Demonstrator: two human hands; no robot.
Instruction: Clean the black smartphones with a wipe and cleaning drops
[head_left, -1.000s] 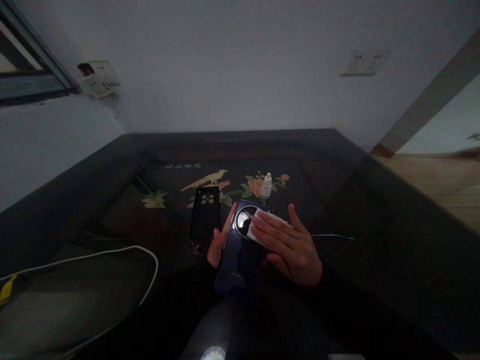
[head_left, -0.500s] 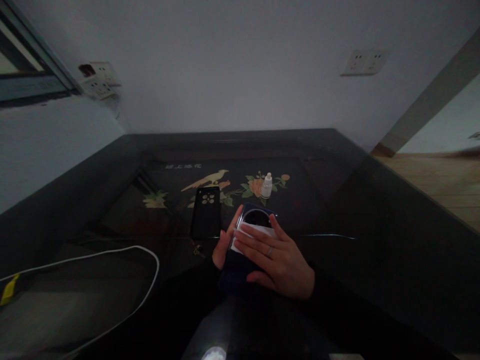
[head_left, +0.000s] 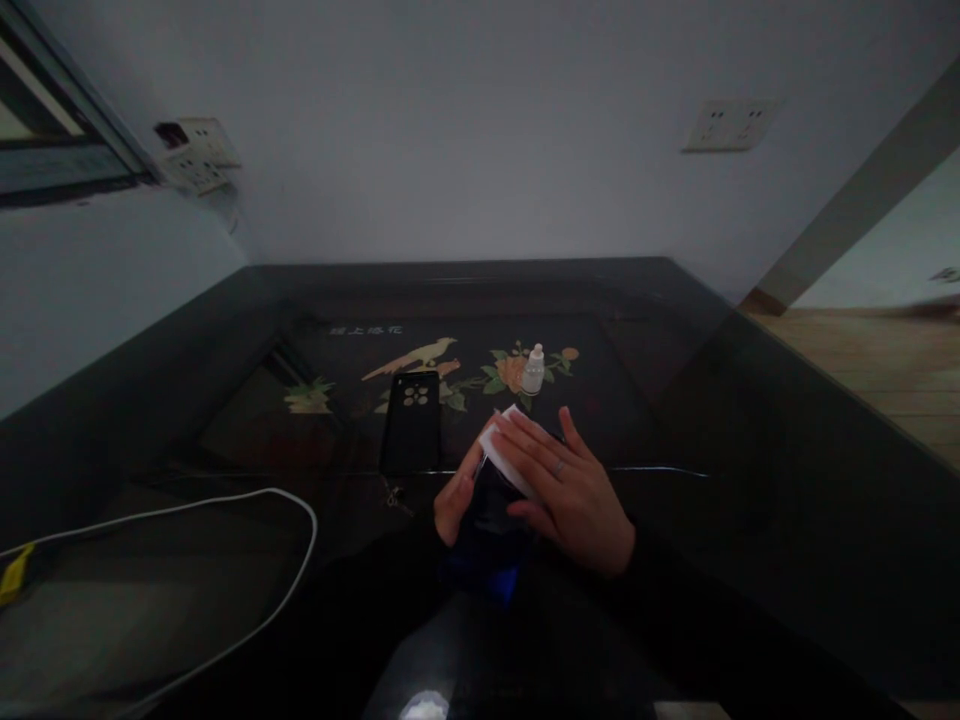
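A dark blue phone (head_left: 491, 515) lies in my left hand (head_left: 456, 500), whose fingers grip its left edge. My right hand (head_left: 574, 490), a ring on one finger, presses a white wipe (head_left: 510, 465) with flat fingers over the phone's upper end. The wipe and my fingers cover the phone's round camera area. Left of the phone a black phone case (head_left: 412, 425) lies on the table, with a small charm (head_left: 394, 495) at its lower end. Beyond my hands stands a small white dropper bottle (head_left: 533, 370).
The dark glossy table (head_left: 652, 310) carries a printed bird and flowers and meets the wall at the back. A white cable (head_left: 281, 492) curves across the left, near a yellow item (head_left: 15, 575). Wall sockets (head_left: 731, 125) sit above.
My right hand has slid the wipe up and slightly right over the phone's top end, hiding the camera ring seen before. The phone's lower part now shows and catches a blue glint.
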